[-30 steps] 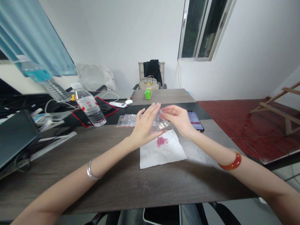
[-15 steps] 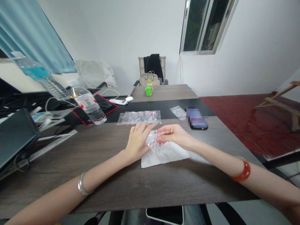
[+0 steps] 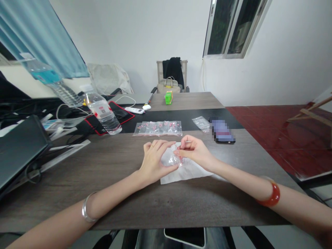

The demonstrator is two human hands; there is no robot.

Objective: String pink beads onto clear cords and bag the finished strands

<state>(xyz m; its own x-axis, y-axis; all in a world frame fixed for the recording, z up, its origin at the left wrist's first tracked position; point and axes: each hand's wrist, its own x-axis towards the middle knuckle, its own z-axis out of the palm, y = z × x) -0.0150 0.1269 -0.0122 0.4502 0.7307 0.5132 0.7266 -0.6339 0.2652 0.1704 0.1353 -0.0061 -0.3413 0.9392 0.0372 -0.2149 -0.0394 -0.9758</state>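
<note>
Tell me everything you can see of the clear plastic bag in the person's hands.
The bag is small, of thin, clear, glossy plastic, and is crumpled rather than lying flat. It is held up between the two hands, pinched by the right hand and pressed by the left hand. It sits over a white paper sheet. Whether anything is inside cannot be told from this view.

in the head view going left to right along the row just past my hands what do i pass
clear plastic water bottle lying on its side → row of small clear zip bags holding pink beads → loose clear zip bag → dark smartphone with blurred screen
</note>
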